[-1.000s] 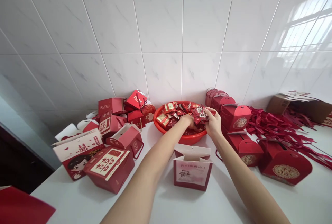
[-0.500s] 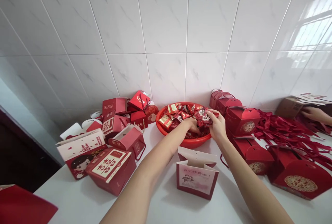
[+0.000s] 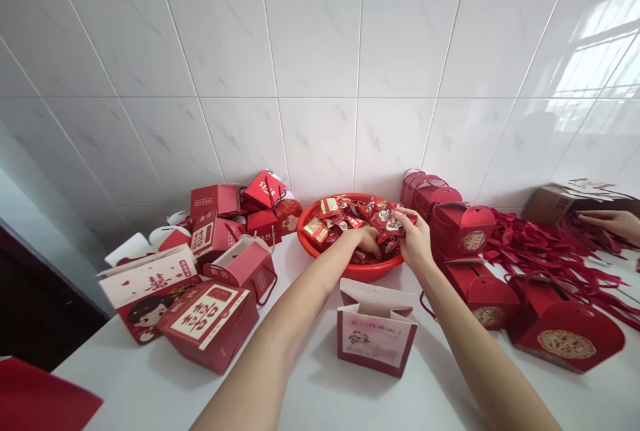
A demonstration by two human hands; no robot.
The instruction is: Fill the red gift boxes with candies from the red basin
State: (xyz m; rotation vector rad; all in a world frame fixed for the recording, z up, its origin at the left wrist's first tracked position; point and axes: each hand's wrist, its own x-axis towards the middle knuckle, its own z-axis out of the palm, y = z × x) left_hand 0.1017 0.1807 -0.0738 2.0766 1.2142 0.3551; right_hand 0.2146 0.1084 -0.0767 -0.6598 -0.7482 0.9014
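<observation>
An orange-red basin [image 3: 367,274] full of red-wrapped sweets [image 3: 347,223] stands near the tiled wall. Down among the sweets is my left hand [image 3: 370,240], its fingertips hidden. At the basin's right side my right hand [image 3: 414,234] is closed on red sweet packets [image 3: 388,221] with fingers and thumb. In front of the basin, between my forearms, an upright pink and dark red gift box [image 3: 376,341] has its top open.
Several red gift boxes [image 3: 206,316] crowd the left side. More red boxes [image 3: 463,228] and a heap of red ribbons [image 3: 530,251] lie right. Another person's hand [image 3: 613,223] reaches to a cardboard box [image 3: 547,203] at far right.
The whole view has shifted slightly. My hands remain at the basin, with small finger movements among the sweets. The other person's hand has moved slightly at the cardboard box.
</observation>
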